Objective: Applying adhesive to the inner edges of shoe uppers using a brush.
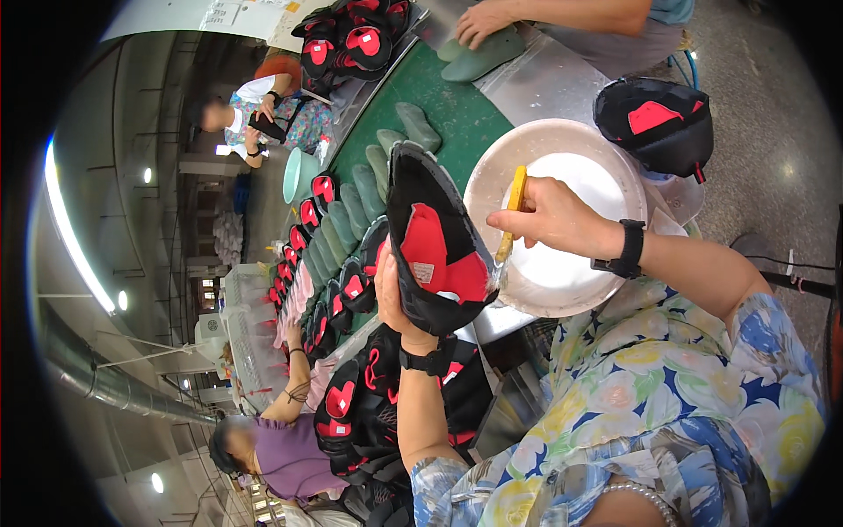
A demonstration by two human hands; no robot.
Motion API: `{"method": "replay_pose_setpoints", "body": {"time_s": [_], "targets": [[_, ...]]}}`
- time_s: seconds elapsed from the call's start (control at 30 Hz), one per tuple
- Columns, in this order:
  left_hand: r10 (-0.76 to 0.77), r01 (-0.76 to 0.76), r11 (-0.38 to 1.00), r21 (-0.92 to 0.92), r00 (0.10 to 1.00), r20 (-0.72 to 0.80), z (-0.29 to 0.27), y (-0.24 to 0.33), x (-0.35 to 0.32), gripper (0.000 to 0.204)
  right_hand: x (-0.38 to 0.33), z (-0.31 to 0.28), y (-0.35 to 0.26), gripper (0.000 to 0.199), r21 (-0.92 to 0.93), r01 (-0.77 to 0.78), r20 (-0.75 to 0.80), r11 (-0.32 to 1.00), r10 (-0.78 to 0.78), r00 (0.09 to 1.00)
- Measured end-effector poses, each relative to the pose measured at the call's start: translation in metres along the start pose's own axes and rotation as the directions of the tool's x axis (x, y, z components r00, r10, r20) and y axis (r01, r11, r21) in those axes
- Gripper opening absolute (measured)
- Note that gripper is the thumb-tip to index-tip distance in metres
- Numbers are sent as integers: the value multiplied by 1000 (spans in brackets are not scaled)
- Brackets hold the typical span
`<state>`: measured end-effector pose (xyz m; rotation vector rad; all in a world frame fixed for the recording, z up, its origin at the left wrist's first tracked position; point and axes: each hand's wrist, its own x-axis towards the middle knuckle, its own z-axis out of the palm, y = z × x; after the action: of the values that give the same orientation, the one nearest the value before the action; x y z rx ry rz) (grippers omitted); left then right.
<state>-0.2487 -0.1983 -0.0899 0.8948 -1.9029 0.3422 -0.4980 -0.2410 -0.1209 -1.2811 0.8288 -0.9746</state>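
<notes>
My left hand (394, 297) grips a black shoe upper with a red lining (432, 241) from below, its opening turned toward me. My right hand (549, 213) holds a yellow-handled brush (512, 211), and the brush's tip touches the edge of the upper. Just behind the brush sits a large white bowl (562, 140) with white glue in it. Both wrists carry black bands.
A green conveyor belt (461, 114) carries rows of grey-green shoe lasts (351, 206) and black-red uppers (309, 215). More uppers are piled below my left arm (369, 400) and beside the bowl (657, 119). Other people work along the line, one with a hand (483, 19) on a last.
</notes>
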Motion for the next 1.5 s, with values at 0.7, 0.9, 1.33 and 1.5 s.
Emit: {"method": "replay_pose_setpoints", "body": {"time_s": [0.7,0.9,1.33,1.5], "targets": [[-691,984,93,-154,175,702,-6,52,-21,36,14,28,-28,16,-12,981,382,195,-905,185],[-713,969,165,-184,246,657,-7,42,-25,45,27,13,-13,15,-190,916,502,354,-767,401],[-703,920,-271,-285,13,711,-28,20,-44,23,20,-22,-29,21,-439,481,572,759,-177,801],[-687,939,-165,-303,111,718,-24,24,-41,29,12,-5,-19,18,-292,769,355,569,-683,639]]}}
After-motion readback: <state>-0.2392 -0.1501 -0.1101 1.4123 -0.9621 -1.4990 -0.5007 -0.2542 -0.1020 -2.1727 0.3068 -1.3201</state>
